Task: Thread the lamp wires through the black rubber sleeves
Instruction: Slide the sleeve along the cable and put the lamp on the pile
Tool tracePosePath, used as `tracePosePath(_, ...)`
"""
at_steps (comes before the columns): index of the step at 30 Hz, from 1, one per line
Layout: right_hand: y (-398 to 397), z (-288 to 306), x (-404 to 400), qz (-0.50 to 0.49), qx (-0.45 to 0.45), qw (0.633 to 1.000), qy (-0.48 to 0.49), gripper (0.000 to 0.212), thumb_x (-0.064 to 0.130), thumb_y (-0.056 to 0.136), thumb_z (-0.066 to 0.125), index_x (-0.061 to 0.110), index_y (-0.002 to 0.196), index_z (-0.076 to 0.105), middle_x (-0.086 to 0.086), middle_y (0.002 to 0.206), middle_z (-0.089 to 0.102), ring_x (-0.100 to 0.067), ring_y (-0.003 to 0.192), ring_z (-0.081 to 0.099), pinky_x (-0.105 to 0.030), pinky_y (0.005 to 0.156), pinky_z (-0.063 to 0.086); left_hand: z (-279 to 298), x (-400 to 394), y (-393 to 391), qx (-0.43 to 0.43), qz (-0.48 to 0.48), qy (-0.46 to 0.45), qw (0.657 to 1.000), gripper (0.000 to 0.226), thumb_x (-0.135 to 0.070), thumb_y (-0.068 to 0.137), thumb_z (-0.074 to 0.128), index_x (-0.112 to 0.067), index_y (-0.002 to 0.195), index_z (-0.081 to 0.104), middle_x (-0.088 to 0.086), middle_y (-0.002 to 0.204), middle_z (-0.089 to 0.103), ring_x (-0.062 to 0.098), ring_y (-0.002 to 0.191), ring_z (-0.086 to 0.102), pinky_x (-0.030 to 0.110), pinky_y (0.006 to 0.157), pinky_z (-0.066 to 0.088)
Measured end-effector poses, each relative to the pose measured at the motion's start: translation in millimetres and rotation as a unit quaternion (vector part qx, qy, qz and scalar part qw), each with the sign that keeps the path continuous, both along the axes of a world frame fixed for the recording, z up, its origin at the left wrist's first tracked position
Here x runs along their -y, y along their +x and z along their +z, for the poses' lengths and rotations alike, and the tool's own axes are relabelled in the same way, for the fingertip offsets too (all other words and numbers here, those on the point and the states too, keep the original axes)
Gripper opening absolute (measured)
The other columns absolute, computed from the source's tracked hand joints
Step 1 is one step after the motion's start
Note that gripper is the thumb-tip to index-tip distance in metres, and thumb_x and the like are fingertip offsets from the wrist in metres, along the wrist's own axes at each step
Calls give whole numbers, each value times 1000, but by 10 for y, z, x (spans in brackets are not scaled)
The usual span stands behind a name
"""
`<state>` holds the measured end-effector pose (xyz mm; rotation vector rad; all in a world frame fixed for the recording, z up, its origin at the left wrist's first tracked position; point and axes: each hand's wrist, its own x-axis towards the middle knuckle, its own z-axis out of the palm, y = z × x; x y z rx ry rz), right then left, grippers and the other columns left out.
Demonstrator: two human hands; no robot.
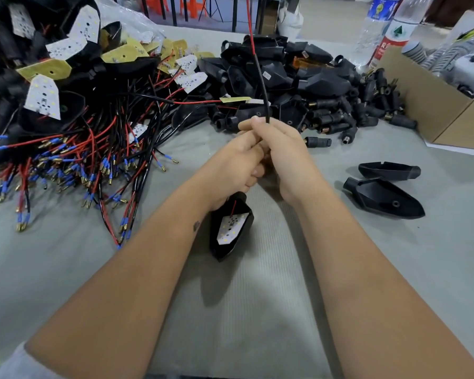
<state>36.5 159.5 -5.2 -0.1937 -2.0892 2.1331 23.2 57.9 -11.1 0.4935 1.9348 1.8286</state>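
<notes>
holding one lamp [230, 225], my left hand [238, 162] and right hand [282, 157] grip its wires [260, 77]; big piles wait.

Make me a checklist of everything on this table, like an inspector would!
Surface: grey cloth-covered table.
Job's things: lamp housing with white LED board hangs under the hands; its wires rise straight up from them; loose rubber sleeve lies on the cloth.
Clutter: pile of black housings and sleeves; two empty housings; cardboard box; water bottles.
Hands: left hand and right hand both grip around the wires, pressed together.
Cables: heap of wired lamps, red and black leads.
Surroundings: floor and furniture legs behind.
</notes>
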Motion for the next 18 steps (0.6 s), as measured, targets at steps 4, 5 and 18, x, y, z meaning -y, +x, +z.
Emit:
tracePosePath(4, 0, 25, -17, 3, -40, 990, -134, 16, 20, 101, 53, 12, 97, 67, -5, 85, 67, -14, 70, 58, -25, 53, 44, -9, 1, -4, -24, -8, -24, 999, 22, -21, 106, 31, -21, 87, 42, -9, 49, 34, 3, 38, 23, 14, 35, 18)
tracePosePath(5, -5, 20, -25, -2, -45, 988, -148, 16, 20, 100, 54, 13, 94, 67, -4, 81, 66, -15, 71, 57, -27, 54, 44, -18, 4, -10, -28, -11, -29, 999, 24, -21, 106, 32, -20, 83, 40, -9, 50, 34, 4, 38, 23, 14, 35, 19)
tracePosePath(18, -43, -99, -70, -67, -58, 985, 147, 25, 14, 95, 59, -2, 80, 71, -9, 67, 52, -9, 66, 48, -26, 65, 40, -84, 52, -145, -60, 177, -39, 982, 36, -24, 99, 44, -12, 68, 58, 2, 60, 58, 18, 58, 56, 22, 44, 42)
